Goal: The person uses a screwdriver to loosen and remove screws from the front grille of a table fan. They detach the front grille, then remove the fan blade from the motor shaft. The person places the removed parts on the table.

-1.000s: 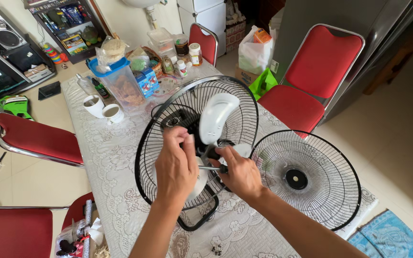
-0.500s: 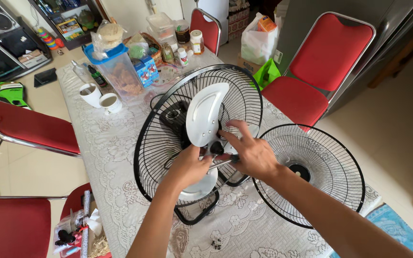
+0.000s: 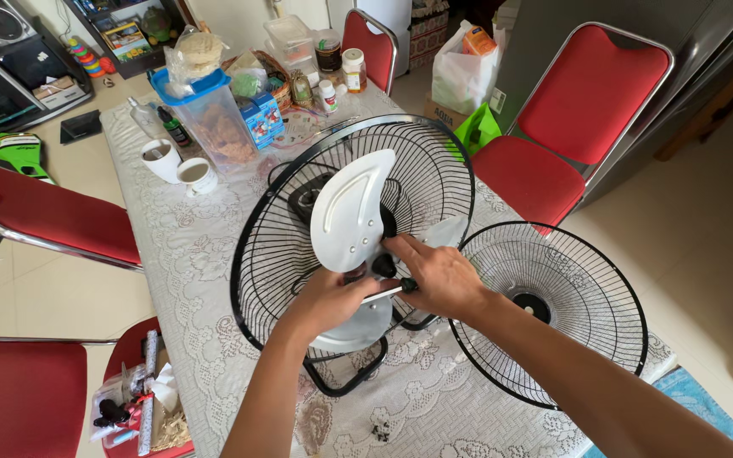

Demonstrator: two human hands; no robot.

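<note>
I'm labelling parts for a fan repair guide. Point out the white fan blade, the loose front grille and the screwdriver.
white fan blade (image 3: 351, 212), head view, middle of the upright blade.
loose front grille (image 3: 591, 288), head view, bare wires right of its hub.
screwdriver (image 3: 381, 295), head view, metal shaft between the hands.

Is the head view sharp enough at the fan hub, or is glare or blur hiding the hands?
Head view: daylight is even, hands and white fan blade sharp, no motion blur. Mild sheen on the blade only. Wide-angle bending shows at the red chair and frame edges.
</note>
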